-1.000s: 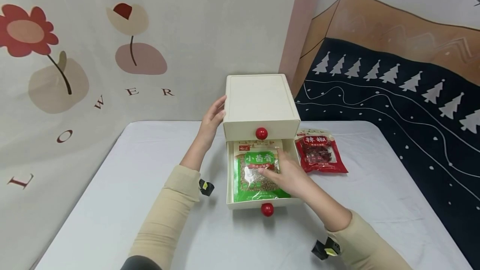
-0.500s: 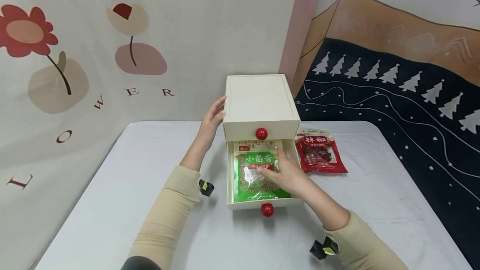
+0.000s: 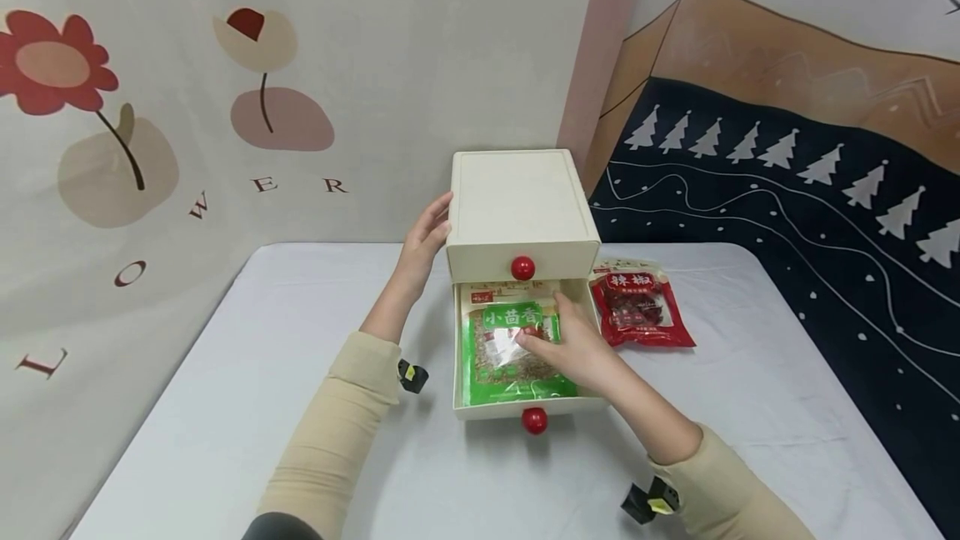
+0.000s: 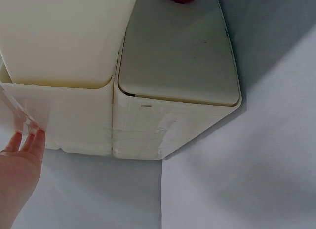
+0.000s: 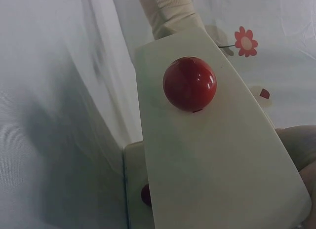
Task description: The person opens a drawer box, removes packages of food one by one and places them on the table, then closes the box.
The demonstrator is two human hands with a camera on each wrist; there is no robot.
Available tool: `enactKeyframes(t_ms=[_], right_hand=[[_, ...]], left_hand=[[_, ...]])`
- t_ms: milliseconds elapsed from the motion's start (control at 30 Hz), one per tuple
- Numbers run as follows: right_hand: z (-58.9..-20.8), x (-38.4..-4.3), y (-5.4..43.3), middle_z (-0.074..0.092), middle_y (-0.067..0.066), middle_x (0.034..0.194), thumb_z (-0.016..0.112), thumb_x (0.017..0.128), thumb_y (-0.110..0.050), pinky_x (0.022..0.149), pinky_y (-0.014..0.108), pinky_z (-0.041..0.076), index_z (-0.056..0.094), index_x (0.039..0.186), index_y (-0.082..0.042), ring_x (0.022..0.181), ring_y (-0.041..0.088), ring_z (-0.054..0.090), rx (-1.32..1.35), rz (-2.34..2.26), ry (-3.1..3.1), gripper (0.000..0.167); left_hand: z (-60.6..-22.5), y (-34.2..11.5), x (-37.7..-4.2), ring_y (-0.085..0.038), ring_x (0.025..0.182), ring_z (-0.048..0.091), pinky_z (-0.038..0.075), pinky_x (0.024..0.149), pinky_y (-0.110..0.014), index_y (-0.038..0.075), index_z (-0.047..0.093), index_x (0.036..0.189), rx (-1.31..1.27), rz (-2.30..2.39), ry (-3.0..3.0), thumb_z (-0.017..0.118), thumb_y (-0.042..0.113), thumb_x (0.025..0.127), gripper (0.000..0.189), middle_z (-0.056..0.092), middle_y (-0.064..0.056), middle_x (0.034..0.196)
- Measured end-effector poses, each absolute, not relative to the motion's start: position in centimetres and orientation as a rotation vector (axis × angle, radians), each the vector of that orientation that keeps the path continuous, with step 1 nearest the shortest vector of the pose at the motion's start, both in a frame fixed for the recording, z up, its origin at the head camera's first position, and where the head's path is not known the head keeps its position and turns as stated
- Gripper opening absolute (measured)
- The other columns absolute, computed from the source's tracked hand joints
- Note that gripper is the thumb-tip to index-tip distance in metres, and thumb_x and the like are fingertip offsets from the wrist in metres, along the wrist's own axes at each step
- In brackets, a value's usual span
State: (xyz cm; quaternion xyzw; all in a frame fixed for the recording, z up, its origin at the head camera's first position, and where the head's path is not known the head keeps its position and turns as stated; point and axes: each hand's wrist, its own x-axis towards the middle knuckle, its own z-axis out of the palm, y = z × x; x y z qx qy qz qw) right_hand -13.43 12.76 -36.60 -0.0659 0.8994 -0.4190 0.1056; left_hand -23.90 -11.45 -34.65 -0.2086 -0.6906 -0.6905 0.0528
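Note:
A cream drawer box (image 3: pixel 521 194) with red knobs stands on the table, its lower drawer (image 3: pixel 480 412) pulled out. In that drawer lies a green and clear packet of fennel seeds (image 3: pixel 498 365). My right hand (image 3: pixel 581 348) reaches over the drawer's right side and holds the packet at its right edge. The thumb lies across the packet's front; most other fingers are hidden. My left hand (image 3: pixel 426 244) rests with extended fingers against the box's left side. In the left wrist view its fingertips (image 4: pixel 37 136) touch the cream wall. The drawer front (image 5: pixel 212 155) fills much of the right wrist view.
A red packet of dried chillies (image 3: pixel 641 307) lies on the table just right of the box. White cloth (image 3: pixel 300 332) covers the tabletop. Behind it hang a pale flower-printed backdrop (image 3: pixel 420 65) and a dark tree-printed one (image 3: pixel 750 207).
The fennel packet has shifted slightly left in the drawer, and its right edge now sits by my index fingertip. Both hands, the box and the chilli packet have stayed nearly in place.

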Motion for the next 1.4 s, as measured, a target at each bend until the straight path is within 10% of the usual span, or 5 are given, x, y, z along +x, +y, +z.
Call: enactKeyframes(t_ms=[1167,1400], right_hand=[[-36.76,-13.87,13.27,0.049,0.016,0.138,0.076,0.079,-0.013,0.098,0.062,0.035,0.055,0.134,-0.016,0.125,0.039,0.044,-0.262,-1.428,2.534,0.059],[-36.86,-13.98,13.31,0.061,0.016,0.116,0.076,0.079,-0.007,0.069,0.036,0.055,0.055,0.133,-0.014,0.087,0.024,0.064,-0.225,-1.529,2.426,0.059]], left_hand=[[-34.73,-11.49,-23.97,-0.029,0.137,0.032,0.028,0.109,-0.047,0.005,0.032,0.148,-0.629,-2.077,-2.119,0.046,0.022,0.093,0.059,0.032,-0.017,0.151],[-34.72,-11.52,-23.9,-0.029,0.137,0.031,0.027,0.109,-0.046,0.006,0.032,0.149,-0.631,-2.078,-2.125,0.046,0.023,0.093,0.06,0.031,-0.016,0.151]])
